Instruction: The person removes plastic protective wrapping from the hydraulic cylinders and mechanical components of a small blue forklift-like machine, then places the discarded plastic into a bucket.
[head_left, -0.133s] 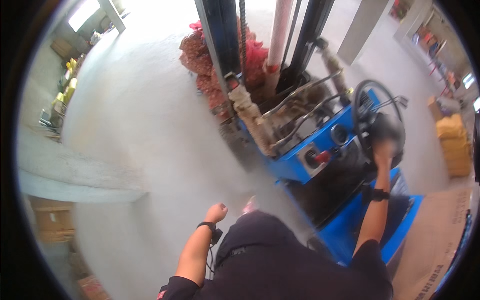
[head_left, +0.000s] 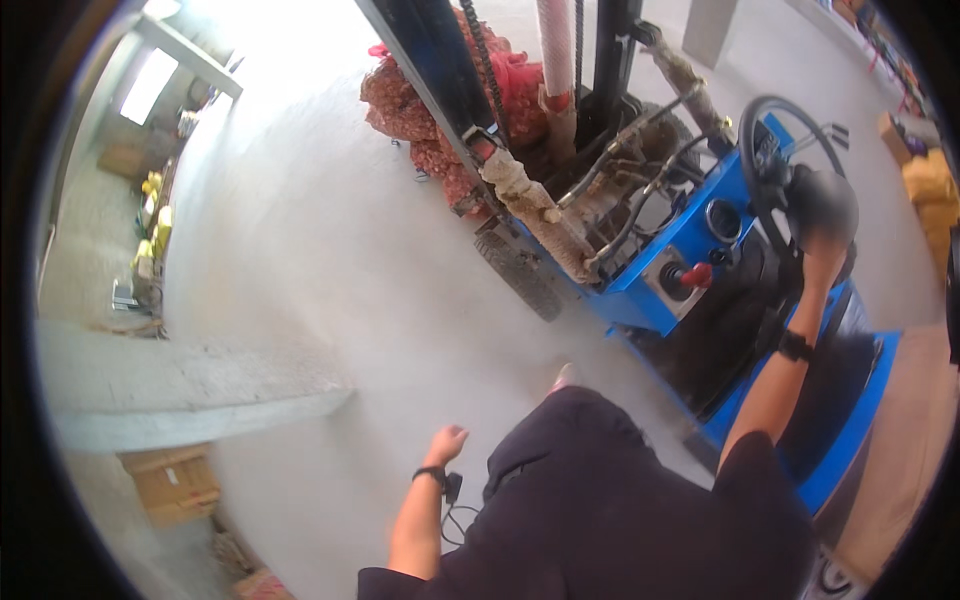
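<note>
My right hand [head_left: 823, 245] reaches to the black steering wheel [head_left: 752, 150] of a blue forklift [head_left: 640, 305], its fingers hidden in a blurred dark patch. My left hand [head_left: 448, 440] hangs beside my leg, loosely curled with nothing visible in it. Between the two, at the forklift's dashboard, are a red-knobbed lever [head_left: 697, 275] and a round gauge [head_left: 722, 218]. Beyond them rise the mast [head_left: 420, 60], chains and hoses, with red mesh sacks [head_left: 395, 100] of lumpy contents behind.
A concrete ledge [head_left: 200, 405] and cardboard boxes [head_left: 165, 480] are at my left. Yellow items [head_left: 150, 220] line the far left wall. Cardboard [head_left: 900, 400] stands at my right edge, yellow bundles [head_left: 925, 200] beyond it. A pillar [head_left: 710, 25] stands behind the forklift on the grey floor [head_left: 270, 250].
The forklift, wheel and my right hand appear further right and higher in view; my left hand appears further right and lower. A front tyre has come into clearer view.
</note>
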